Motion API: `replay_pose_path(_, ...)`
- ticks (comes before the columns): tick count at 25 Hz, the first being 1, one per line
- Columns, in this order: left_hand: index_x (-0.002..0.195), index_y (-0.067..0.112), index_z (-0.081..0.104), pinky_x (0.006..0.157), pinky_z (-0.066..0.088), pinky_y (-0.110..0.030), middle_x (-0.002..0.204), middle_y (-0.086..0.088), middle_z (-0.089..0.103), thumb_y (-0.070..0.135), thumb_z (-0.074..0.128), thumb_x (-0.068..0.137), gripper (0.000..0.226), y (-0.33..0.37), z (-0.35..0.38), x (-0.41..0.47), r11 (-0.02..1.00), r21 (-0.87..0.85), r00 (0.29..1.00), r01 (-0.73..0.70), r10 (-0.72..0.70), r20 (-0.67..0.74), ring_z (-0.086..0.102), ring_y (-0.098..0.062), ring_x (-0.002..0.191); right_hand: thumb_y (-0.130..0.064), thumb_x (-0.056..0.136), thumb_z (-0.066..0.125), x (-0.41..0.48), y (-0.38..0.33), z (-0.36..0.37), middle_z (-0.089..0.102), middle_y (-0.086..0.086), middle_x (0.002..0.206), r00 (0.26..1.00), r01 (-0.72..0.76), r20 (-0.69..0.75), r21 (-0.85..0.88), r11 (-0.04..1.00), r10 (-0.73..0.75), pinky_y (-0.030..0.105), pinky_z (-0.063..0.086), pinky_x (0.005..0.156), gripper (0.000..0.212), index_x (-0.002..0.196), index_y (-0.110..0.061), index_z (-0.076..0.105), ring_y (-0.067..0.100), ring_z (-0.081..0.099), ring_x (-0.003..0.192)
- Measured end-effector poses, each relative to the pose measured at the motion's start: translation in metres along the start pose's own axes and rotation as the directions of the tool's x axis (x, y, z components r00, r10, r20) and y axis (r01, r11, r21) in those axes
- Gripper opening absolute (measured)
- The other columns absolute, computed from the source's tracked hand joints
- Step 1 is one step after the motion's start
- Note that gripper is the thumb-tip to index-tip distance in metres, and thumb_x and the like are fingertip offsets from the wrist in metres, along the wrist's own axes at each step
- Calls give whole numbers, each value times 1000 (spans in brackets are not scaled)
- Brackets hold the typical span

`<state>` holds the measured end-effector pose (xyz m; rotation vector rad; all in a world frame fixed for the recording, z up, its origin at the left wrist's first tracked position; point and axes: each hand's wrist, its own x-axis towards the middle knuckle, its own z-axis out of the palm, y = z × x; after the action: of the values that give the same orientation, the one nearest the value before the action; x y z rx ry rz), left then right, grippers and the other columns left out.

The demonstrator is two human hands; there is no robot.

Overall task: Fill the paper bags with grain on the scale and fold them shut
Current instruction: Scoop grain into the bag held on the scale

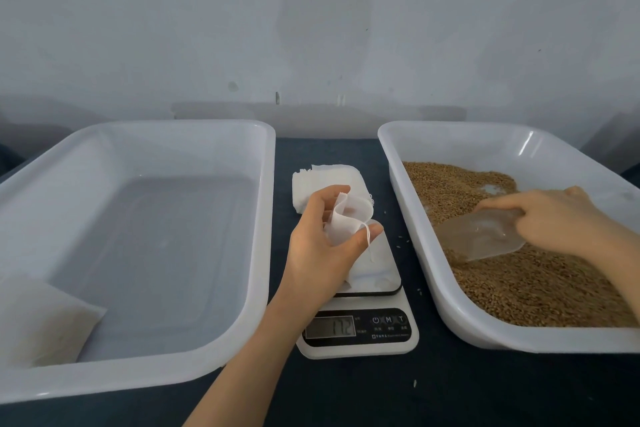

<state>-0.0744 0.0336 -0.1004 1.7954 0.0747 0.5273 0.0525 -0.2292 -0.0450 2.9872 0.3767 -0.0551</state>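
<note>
Left hand (322,246) grasps a small white bag (346,218). Thumb and fingers curl round its upper part, holding the mouth open and turned toward the right hand. The bag's lower end lies on the platform of the scale (360,340), directly under this hand. The scale's display sits nearer the person than the hand. Its digits are lit but too blurred to read with certainty.

Right hand (561,218) is clenched on the handle of a translucent scoop (485,236), fingers wrapped over the top. The scoop's blade points toward the left hand, with its lower edge sunk in the grain (519,288). The grain spreads under and around the right hand inside a white tray (450,131). A small bare patch of the tray's floor shows just beyond the hand.

Just beyond the left hand, a stack of empty bags (329,180) lies flat on the dark cloth (346,392), past the scale's far end.

Out to the left of the left hand sits a second white tray (138,130). One filled bag (45,319) leans in its near left corner, well apart from both hands.
</note>
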Motion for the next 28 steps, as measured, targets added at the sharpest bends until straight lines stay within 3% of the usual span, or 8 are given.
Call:
replay_pose_path(5,106,55,42,70,41,2,107,32,52,45,75,74,47,-1,0,1,1000,9,1000,-1,1,-3,52,8,103,-6,78,39,1,4,1,46,-8,142,998,-62,19,101,993,61,25,37,53,71,117,-65,42,3,52,66)
replay_pose_path(8,106,55,43,69,39,4,105,33,53,44,76,74,47,-1,0,0,1000,1,1000,-9,9,-10,49,14,101,-5,78,40,1,3,2,44,-8,143,996,-75,53,140,987,68,25,38,54,70,119,-62,45,10,56,74)
replay_pose_path(12,106,55,43,70,39,4,105,32,53,45,75,73,47,-1,1,1,1000,9,1000,1,0,-7,49,12,103,-10,77,39,-2,1,2,49,-8,140,998,-56,19,-97,994,58,32,34,75,71,127,-60,39,14,56,102)
replay_pose_path(14,106,53,44,70,39,4,105,32,54,44,75,73,46,-1,1,0,1000,7,1000,-7,7,-6,50,11,103,-13,78,38,-1,-2,2,56,-9,132,999,-13,34,-134,991,18,33,31,74,68,127,-59,40,8,53,86)
replay_pose_path(17,112,49,44,73,40,3,111,27,55,45,75,73,49,-2,1,0,1000,9,1000,-8,8,-7,54,3,104,-13,80,39,0,-6,3,56,-10,131,995,33,97,-24,999,-30,25,32,61,65,119,-64,45,1,43,68)
replay_pose_path(21,112,51,44,74,42,2,114,26,54,46,75,73,50,-2,0,0,1000,9,1000,1,-1,-1,54,1,106,-10,77,41,-1,0,3,46,-10,142,993,-35,117,122,992,21,27,41,67,67,114,-65,48,13,52,97)
replay_pose_path(24,112,49,45,76,41,2,114,23,56,43,76,74,49,-2,-1,0,1000,-11,1000,-7,7,-4,55,-2,106,-10,74,42,-1,2,1,45,-10,143,992,-97,86,88,991,90,27,46,66,69,116,-64,47,15,54,98)
replay_pose_path(28,108,53,44,75,40,3,113,25,54,43,75,74,47,0,-1,0,1000,0,1000,-8,8,-3,54,-2,105,-8,72,41,-2,2,0,44,-10,144,991,-119,69,64,991,115,25,40,58,72,121,-61,46,16,55,101)
